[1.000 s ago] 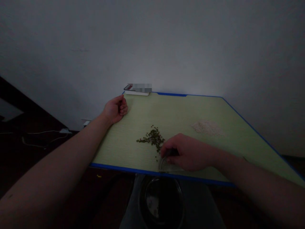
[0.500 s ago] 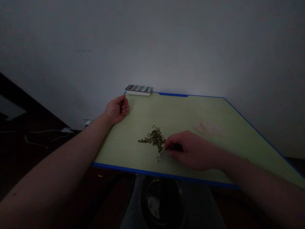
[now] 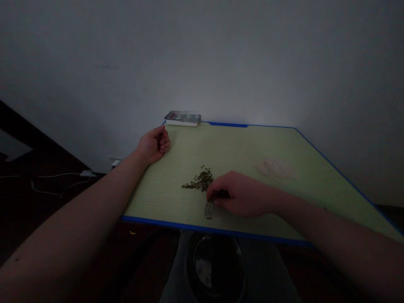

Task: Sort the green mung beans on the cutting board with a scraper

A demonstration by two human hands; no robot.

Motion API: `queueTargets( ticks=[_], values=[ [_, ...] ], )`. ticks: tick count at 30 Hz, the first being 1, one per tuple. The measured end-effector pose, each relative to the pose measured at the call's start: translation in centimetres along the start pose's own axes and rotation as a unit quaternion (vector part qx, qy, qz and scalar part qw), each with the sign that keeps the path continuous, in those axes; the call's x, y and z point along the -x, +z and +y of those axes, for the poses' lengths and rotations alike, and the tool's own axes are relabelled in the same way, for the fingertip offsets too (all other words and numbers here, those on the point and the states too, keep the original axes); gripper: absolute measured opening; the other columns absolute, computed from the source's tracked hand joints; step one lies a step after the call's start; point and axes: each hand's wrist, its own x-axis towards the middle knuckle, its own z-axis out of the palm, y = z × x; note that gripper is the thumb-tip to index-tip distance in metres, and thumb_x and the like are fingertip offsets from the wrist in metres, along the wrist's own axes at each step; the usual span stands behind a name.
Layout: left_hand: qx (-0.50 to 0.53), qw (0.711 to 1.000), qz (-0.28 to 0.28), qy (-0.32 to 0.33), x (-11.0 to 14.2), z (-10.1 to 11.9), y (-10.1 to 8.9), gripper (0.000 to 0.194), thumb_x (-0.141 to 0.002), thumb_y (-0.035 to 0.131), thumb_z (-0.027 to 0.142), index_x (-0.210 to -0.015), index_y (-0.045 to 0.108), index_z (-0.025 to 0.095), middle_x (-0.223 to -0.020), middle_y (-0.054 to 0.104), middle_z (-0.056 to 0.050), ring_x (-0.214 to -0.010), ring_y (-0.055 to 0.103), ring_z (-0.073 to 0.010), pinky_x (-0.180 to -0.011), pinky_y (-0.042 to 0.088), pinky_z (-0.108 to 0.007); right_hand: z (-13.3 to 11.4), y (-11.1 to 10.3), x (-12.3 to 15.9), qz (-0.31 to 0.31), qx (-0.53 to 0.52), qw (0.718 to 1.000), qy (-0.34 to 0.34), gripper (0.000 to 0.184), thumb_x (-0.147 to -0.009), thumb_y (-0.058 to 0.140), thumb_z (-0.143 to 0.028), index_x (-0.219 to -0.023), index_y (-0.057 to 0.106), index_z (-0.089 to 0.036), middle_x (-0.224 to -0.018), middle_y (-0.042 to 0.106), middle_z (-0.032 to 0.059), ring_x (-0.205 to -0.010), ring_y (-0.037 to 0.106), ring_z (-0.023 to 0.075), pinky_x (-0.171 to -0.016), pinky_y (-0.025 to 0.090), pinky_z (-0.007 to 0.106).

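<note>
Loosely curled, my left hand (image 3: 154, 145) rests at the left edge of the pale green table (image 3: 233, 145), with nothing seen in its fingers. My right hand (image 3: 238, 193) is closed in a pinch on what looks like a small fork (image 3: 208, 209); its pale curved tines point down at the tabletop, and the handle is hidden by the hand. Just left of these fingers lies a loose pile of small green beans (image 3: 200, 181). A few stray beans (image 3: 209, 218) are by the tines. Farther right is a flat heap of white grains (image 3: 274, 168), like rice.
A phone-like device (image 3: 172, 116) lies on a white box (image 3: 181, 123) at the far left corner. Blue edging (image 3: 202, 229) runs round the table. Below the front edge, a dark shiny round bowl (image 3: 216, 269) sits on my lap. A wall stands behind.
My right hand has moved left with the fork, closer to the beans, and the stray beans near the tines have shifted toward the front edge. My left hand stays in place.
</note>
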Motion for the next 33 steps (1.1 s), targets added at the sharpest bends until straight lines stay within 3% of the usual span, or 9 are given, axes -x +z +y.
queueTargets(
  ticks=[11, 17, 21, 33],
  values=[
    [-0.010, 1.000, 0.017, -0.001, 0.4, 0.2, 0.6, 0.028, -0.079, 0.043, 0.029, -0.054, 0.041, 0.017, -0.040, 0.030, 0.004, -0.032, 0.029, -0.0057, -0.033, 0.020, -0.020, -0.2, -0.4, 1.5, -0.093, -0.055, 0.994, 0.002, 0.022, -0.068, 0.057, -0.011, -0.085, 0.068, -0.016, -0.073, 0.066, 0.0002, -0.063, 0.056, 0.0103, -0.058, 0.040, 0.020],
    [-0.008, 1.000, 0.008, 0.008, 0.1, 0.0, 0.1, 0.027, -0.079, 0.042, 0.028, -0.055, 0.043, 0.017, -0.040, 0.030, 0.004, -0.033, 0.029, -0.0058, -0.033, 0.020, -0.020, 0.9, -1.8, 2.6, -0.024, -0.042, 0.996, 0.073, 0.020, -0.069, 0.054, -0.013, -0.085, 0.066, -0.016, -0.069, 0.063, -0.0003, -0.060, 0.054, 0.0105, -0.054, 0.038, 0.020],
    [-0.003, 1.000, 0.008, 0.003, 0.1, 0.0, 0.1, 0.027, -0.079, 0.043, 0.029, -0.054, 0.043, 0.017, -0.040, 0.030, 0.004, -0.033, 0.029, -0.0056, -0.033, 0.021, -0.020, 1.2, -1.4, 2.4, 0.023, -0.008, 0.994, 0.104, 0.016, -0.069, 0.054, -0.014, -0.081, 0.064, -0.017, -0.069, 0.062, 0.0001, -0.059, 0.052, 0.0105, -0.053, 0.036, 0.021],
    [0.002, 1.000, 0.001, 0.002, 0.0, -0.1, -0.1, 0.026, -0.077, 0.045, 0.028, -0.054, 0.044, 0.017, -0.041, 0.030, 0.004, -0.032, 0.030, -0.0057, -0.032, 0.019, -0.020, 0.8, -0.4, 2.0, 0.059, 0.008, 0.989, 0.138, 0.017, -0.069, 0.051, -0.015, -0.081, 0.062, -0.017, -0.068, 0.062, 0.0004, -0.057, 0.052, 0.0101, -0.053, 0.036, 0.021]
  ],
)
